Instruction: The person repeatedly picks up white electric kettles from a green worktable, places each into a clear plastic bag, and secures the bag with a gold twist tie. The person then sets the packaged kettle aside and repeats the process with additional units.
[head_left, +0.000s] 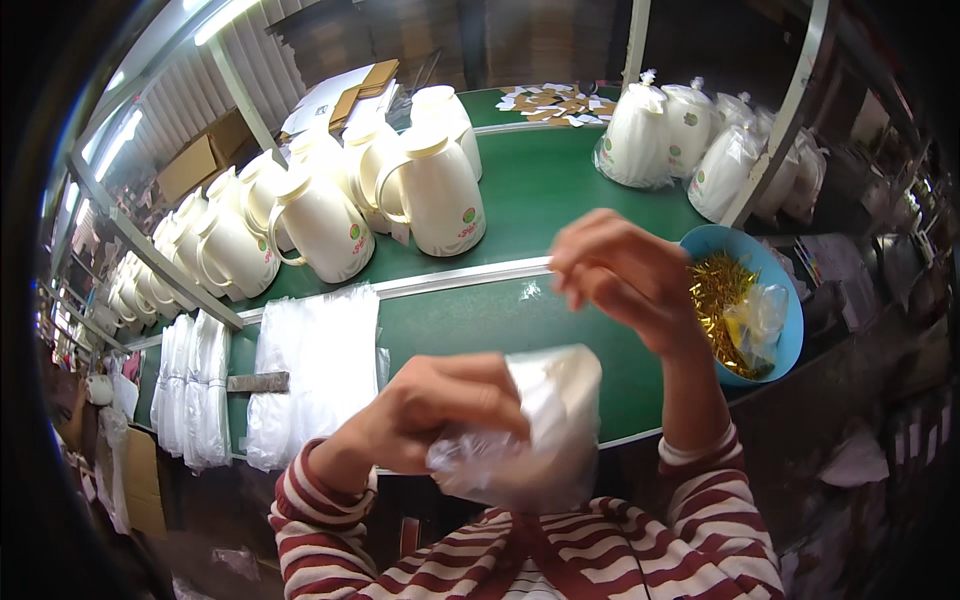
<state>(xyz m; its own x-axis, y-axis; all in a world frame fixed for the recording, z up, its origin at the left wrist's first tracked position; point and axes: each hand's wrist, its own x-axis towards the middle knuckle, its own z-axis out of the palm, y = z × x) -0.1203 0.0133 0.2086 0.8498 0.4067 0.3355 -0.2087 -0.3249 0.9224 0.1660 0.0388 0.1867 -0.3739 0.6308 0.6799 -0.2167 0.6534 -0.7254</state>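
Observation:
In front of my chest is a white jug in a clear plastic bag (566, 420), tilted and blurred by motion. My left hand (442, 409) grips the bag's gathered neck, with crumpled film sticking out below the fingers. Raised above the green bench, my right hand (630, 281) has its fingers curled inward. Blur hides whether anything thin is pinched there. Beside that wrist stands a light-blue plastic bowl (791, 330), which contains gold metallic twist ties (716, 292) and a crumpled piece of clear plastic (757, 322).
White vacuum jugs (446, 195) with handles stand in rows at left. Bagged jugs with tied tops (641, 135) are at far right. Flat plastic bags (315, 375) lie front left under a metal bar (259, 382). A metal strip (465, 277) divides the green bench (540, 191); posts rise from it.

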